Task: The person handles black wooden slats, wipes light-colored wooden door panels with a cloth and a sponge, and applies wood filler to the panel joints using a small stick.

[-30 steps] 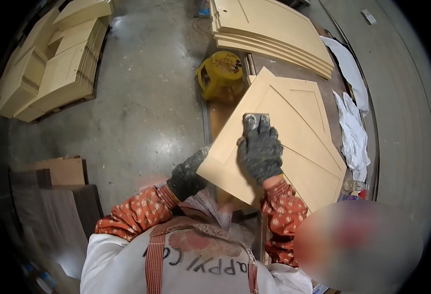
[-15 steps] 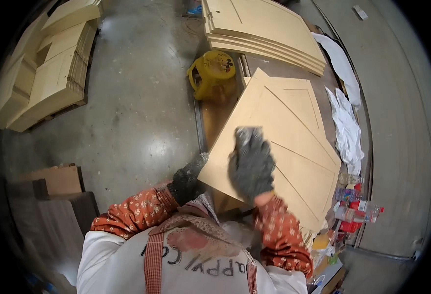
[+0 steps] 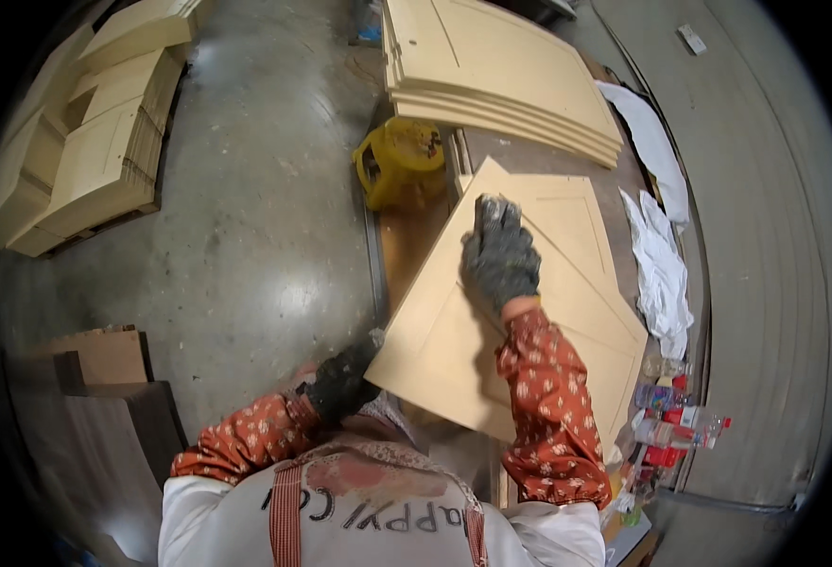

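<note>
A pale cream panel (image 3: pixel 435 350) with thin grooves lies tilted on top of another cream panel (image 3: pixel 581 227) on the bench before me. My right hand (image 3: pixel 503 250), in a dusty dark grey glove, presses on the upper panel's far part. Its fingers are closed over a small dark sanding block (image 3: pixel 484 210), mostly hidden under the glove. At the near left corner of the upper panel, my left hand (image 3: pixel 342 380), in a dark glove, grips the edge. Its fingertips are partly hidden.
Stacked cream panels (image 3: pixel 501 57) lie at the far end of the bench. A yellow stool (image 3: pixel 397 161) stands left of it. White cloth (image 3: pixel 660 274) and plastic bottles (image 3: pixel 667 430) line the right side. More cream panels (image 3: pixel 104 142) are at far left, brown boards (image 3: pixel 118 425) at near left.
My right hand has slid away from me along the upper panel, toward its far corner. My left hand stays at the near left corner.
</note>
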A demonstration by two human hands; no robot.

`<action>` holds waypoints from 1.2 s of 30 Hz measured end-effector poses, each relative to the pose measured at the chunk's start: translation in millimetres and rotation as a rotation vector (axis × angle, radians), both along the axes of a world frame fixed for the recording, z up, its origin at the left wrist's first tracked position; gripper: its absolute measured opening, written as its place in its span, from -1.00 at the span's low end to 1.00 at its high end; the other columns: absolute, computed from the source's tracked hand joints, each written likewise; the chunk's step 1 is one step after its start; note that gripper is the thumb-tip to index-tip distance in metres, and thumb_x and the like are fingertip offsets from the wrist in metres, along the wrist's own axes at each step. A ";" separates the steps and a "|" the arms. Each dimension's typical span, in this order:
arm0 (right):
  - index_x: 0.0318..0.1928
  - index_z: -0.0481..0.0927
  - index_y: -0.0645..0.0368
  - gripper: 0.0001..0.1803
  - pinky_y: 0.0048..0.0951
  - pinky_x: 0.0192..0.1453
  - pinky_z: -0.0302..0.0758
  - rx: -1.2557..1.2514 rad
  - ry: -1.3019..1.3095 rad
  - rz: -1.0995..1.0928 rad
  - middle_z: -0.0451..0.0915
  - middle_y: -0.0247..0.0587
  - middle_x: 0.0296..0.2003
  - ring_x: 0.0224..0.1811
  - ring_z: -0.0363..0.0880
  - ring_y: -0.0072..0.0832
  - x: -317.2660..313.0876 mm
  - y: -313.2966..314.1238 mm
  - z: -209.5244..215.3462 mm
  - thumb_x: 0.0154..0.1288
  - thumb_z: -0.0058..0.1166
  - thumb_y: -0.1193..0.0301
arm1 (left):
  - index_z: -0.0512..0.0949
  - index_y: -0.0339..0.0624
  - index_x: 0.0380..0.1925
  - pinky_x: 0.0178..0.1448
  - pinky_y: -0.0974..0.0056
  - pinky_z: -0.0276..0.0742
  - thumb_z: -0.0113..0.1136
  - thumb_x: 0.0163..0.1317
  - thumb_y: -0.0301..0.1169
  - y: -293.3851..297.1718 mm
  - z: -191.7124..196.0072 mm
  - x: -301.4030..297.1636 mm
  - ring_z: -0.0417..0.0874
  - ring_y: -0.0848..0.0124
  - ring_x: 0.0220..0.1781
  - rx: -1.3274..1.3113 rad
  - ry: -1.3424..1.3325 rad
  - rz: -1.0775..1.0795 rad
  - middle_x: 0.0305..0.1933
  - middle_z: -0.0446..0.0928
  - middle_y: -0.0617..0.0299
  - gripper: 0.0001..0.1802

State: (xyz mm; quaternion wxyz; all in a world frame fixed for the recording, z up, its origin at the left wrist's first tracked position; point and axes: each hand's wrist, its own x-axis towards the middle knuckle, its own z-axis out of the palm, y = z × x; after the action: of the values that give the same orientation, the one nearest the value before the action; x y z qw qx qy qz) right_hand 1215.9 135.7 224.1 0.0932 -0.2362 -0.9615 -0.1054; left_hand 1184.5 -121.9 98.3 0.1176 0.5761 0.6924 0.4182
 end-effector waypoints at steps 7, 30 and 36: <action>0.11 0.34 0.05 -0.44 -0.10 0.01 0.46 -0.310 -0.070 0.446 0.27 0.19 0.10 0.01 0.37 0.00 21.2 -72.8 2.5 0.02 0.09 0.35 | 0.32 -0.31 0.18 0.23 0.27 0.31 0.02 0.27 -0.30 3.6 22.8 -9.2 0.45 0.36 0.12 -0.321 -0.427 -0.067 0.11 0.45 0.07 -0.50; 0.21 0.32 0.09 -0.45 0.09 0.12 0.32 -0.231 -0.088 0.121 0.17 0.24 0.25 0.21 0.20 0.19 17.5 82.9 -2.4 0.18 -0.06 0.24 | 0.26 -0.43 0.19 0.25 0.19 0.32 0.16 0.18 -0.31 37.8 83.1 2.6 0.44 0.23 0.17 -0.093 -1.647 0.181 0.16 0.41 -0.03 -0.37; 0.20 0.32 0.11 -0.45 0.07 -0.02 0.38 -0.188 -0.113 0.261 0.32 0.28 0.10 0.00 0.36 0.14 24.3 72.2 -5.5 0.15 -0.04 0.30 | 0.26 -0.45 0.19 0.26 0.18 0.30 0.17 0.17 -0.32 44.7 87.7 0.7 0.43 0.21 0.17 -0.101 -1.662 0.211 0.17 0.40 -0.04 -0.36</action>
State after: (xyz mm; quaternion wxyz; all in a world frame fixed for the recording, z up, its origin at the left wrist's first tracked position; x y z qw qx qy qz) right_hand 1240.2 207.9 218.6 0.0294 -0.1109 -0.9933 -0.0151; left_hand 1185.2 -77.2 186.0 0.5755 0.0068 0.4483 0.6840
